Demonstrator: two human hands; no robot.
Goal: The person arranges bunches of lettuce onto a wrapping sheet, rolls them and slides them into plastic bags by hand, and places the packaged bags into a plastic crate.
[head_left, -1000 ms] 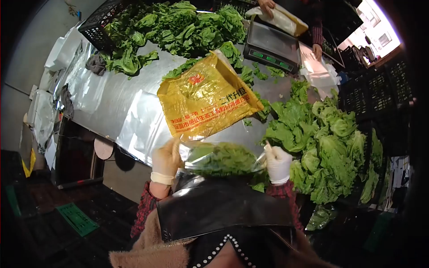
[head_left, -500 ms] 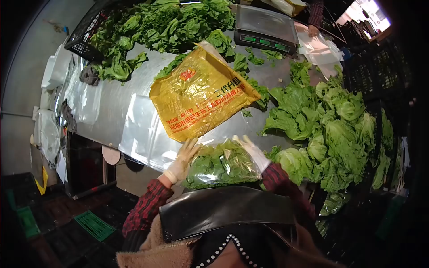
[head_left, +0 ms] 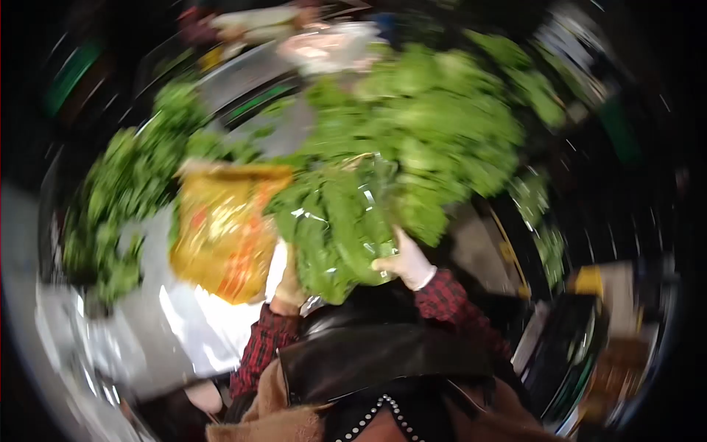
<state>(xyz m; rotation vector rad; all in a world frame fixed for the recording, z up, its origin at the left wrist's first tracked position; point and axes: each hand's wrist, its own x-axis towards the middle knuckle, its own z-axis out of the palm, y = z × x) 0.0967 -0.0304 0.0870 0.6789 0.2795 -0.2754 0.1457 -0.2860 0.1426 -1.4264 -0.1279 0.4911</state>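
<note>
Between my two gloved hands, in front of my body, is a clear plastic bag of leafy greens (head_left: 335, 228). My left hand (head_left: 289, 276) presses on its left side, with the fingers partly hidden by the bag. My right hand (head_left: 405, 261) grips the lower right side, thumb over the plastic. The yellow printed bag (head_left: 228, 228) lies flat on the metal table (head_left: 147, 331), just left of the bagged greens. Loose lettuce (head_left: 442, 125) is heaped beyond and to the right of my right hand. Motion blurs much of the view.
More greens (head_left: 125, 184) lie at the left. A scale (head_left: 254, 81) stands at the back, beside pale plastic bags (head_left: 331, 48). Another person's hand (head_left: 232, 33) shows blurred at the top. Crates and bagged greens (head_left: 529, 197) are on the right.
The view has swung to the right. The bagged greens have been raised and turned upright, and my hands have moved from the bag's upper edge to its sides.
</note>
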